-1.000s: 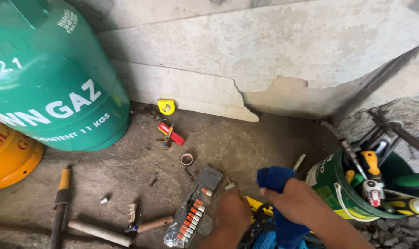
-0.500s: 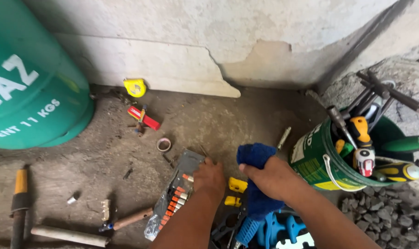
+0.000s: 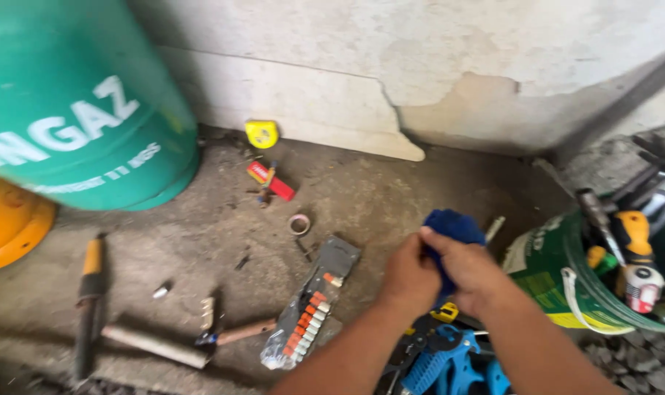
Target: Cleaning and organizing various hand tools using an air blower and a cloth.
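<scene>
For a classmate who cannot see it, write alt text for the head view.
Both hands, left hand and right hand, grip a blue cloth above a concrete floor strewn with tools. A green gas cylinder stands left, a green tool bucket right.

Left: big green gas cylinder (image 3: 69,110) on floor, by wall.
Centre: my hands (image 3: 442,274) on blue cloth (image 3: 449,234), clear-packed bit set (image 3: 310,314) just left.
Right: green tool bucket (image 3: 559,285).

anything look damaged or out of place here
The wall's plaster has broken away near the floor, leaving a jagged bare patch. Tools lie scattered on the concrete floor: a yellow tape measure, a tape roll and a bit set.
</scene>
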